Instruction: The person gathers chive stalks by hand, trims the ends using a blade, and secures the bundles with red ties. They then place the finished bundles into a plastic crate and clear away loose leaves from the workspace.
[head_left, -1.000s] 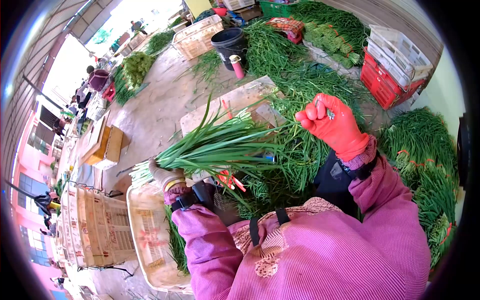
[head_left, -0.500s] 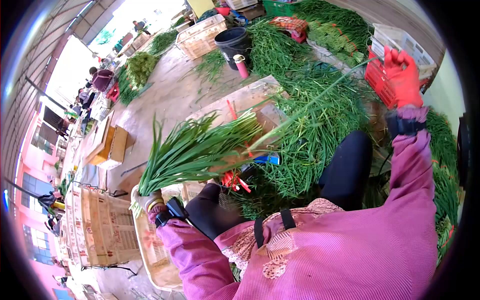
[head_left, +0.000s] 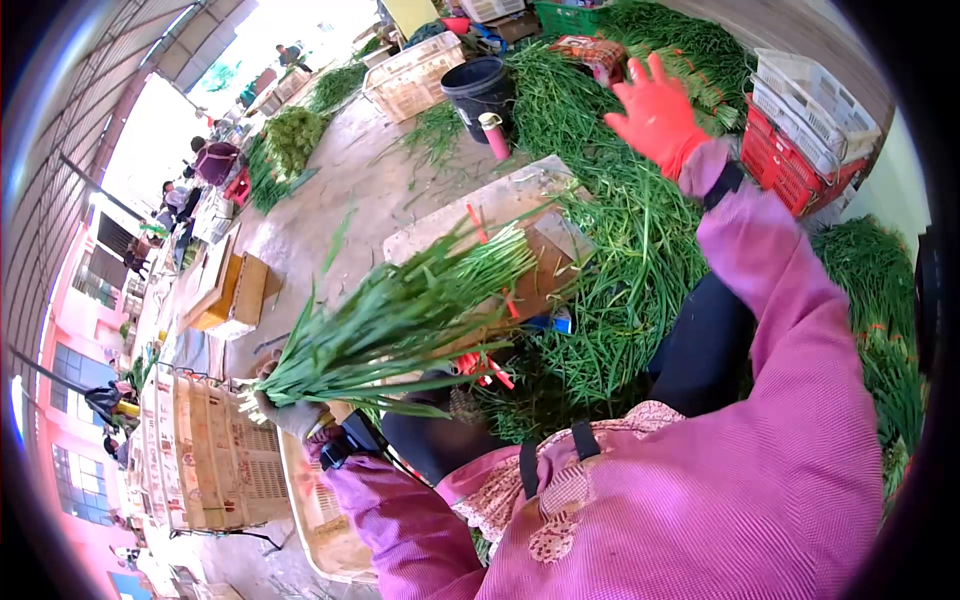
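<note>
My left hand (head_left: 298, 416), in a greyish glove, is closed around the pale stem ends of a bunch of garlic chives (head_left: 370, 335). Their long green leaves fan out to the right over a board (head_left: 440, 228). Pale stems of more chives (head_left: 512, 250) lie on that board beside red ties. Up at the right, my right hand (head_left: 655, 118) wears an orange-red glove and is raised with fingers spread, holding nothing. Below it spreads a big loose heap of chives (head_left: 640, 235). More red strips (head_left: 485, 368) hang near my knee.
A black bucket (head_left: 478, 88) and a pink bottle (head_left: 494, 136) stand beyond the board. Red and white crates (head_left: 800, 150) are stacked at right. Tall plastic baskets (head_left: 205, 450) and a wooden box (head_left: 225, 290) stand at left. Several people sit far back left.
My right hand has let go of a long stalk, opened and moved left. My left hand has shifted slightly down with the bunch, whose leaves have swung. The view has turned a little.
</note>
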